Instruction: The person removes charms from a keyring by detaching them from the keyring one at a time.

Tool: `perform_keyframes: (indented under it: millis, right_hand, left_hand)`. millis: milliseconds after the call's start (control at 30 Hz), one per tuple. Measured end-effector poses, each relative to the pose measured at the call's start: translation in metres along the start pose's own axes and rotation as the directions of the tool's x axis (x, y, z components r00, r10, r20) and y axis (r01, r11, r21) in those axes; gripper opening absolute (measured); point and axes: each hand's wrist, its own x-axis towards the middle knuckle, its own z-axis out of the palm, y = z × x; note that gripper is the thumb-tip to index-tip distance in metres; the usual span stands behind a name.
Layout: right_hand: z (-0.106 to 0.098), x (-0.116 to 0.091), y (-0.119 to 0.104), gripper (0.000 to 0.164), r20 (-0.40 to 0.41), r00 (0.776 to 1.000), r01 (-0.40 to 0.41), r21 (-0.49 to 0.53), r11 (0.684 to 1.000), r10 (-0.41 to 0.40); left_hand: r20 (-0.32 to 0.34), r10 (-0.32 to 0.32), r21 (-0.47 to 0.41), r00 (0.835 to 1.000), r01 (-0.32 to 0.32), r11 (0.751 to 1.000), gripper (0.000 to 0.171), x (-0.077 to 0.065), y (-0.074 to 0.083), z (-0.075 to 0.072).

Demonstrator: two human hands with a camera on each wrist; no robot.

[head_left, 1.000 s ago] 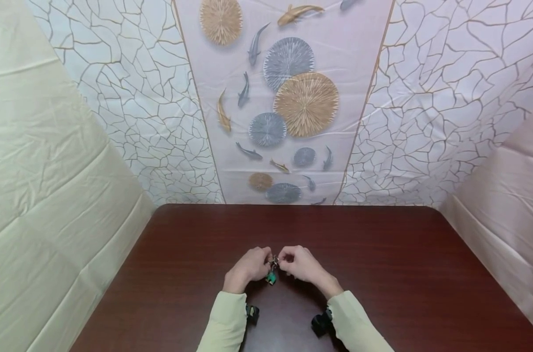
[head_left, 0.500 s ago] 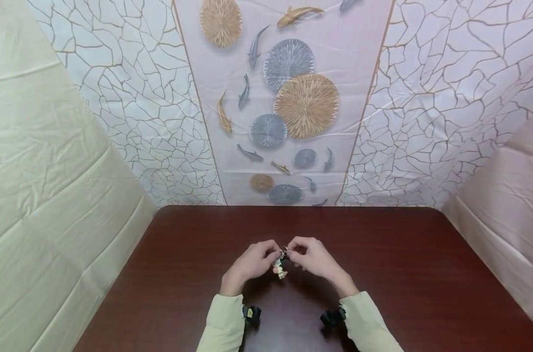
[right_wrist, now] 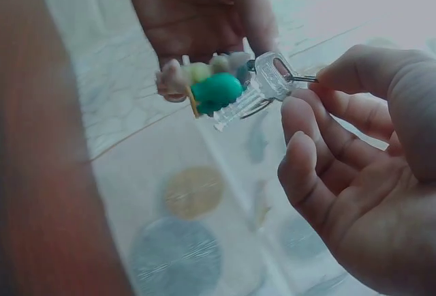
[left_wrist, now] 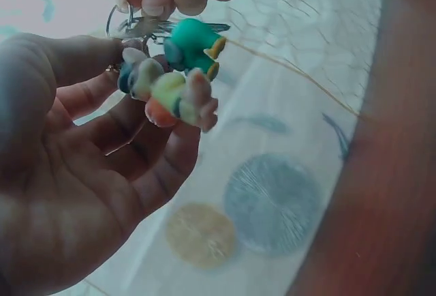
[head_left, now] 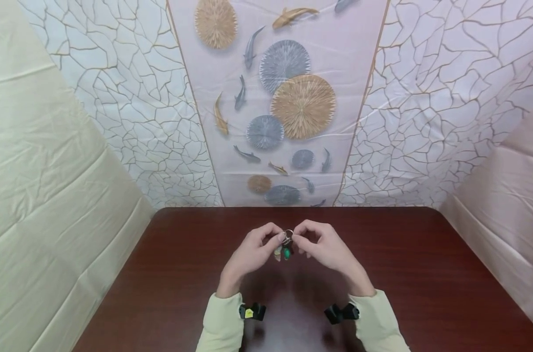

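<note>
Above the table, both hands hold a key ring [head_left: 289,231] between them. My left hand [head_left: 250,253] pinches it from the left, its other fingers curved beneath in the left wrist view. From the right, the thumb and index finger of my right hand [right_wrist: 368,139] pinch the ring. Several things dangle from it: a silver key [right_wrist: 274,76], a green figurine [left_wrist: 194,45] with yellow feet, and a pale figurine [left_wrist: 174,95] in light yellow and orange. The figurines hang close together, touching or nearly so. Exactly which link the left fingertips pinch is hidden.
A dark reddish-brown table [head_left: 196,303] lies under both hands. Behind it hangs a patterned cloth [head_left: 293,161] with fish and round leaves. Cream cloth [head_left: 64,220] closes off the left side. Black wrist cameras [head_left: 254,312] sit at the sleeves.
Both hands have risen with the key ring and shifted forward, higher in the head view. The wrists have spread apart, and the hanging figurines have swung and turned.
</note>
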Motion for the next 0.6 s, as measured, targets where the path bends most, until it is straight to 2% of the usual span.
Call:
perform_keyframes:
  millis: [200,333,600]
  right_hand:
    - [-0.009,-0.001,-0.015,0.003,-0.013,0.996,0.085,-0.001,0.996,-0.085]
    - [-0.012,0.0,-0.02,0.006,-0.012,0.994,0.112,0.009,0.994,-0.112]
    - [-0.011,0.002,-0.028,0.004,-0.016,0.991,0.133,0.043,0.99,-0.132]
  left_hand:
    - [-0.003,0.075,-0.038,0.997,-0.075,0.996,0.013,0.0,0.014,-0.005]
    - [0.002,0.107,-0.083,0.994,-0.107,0.991,0.013,0.0,0.022,-0.006]
    - [-0.078,0.14,-0.092,0.987,-0.147,0.985,0.012,0.002,0.034,-0.004]
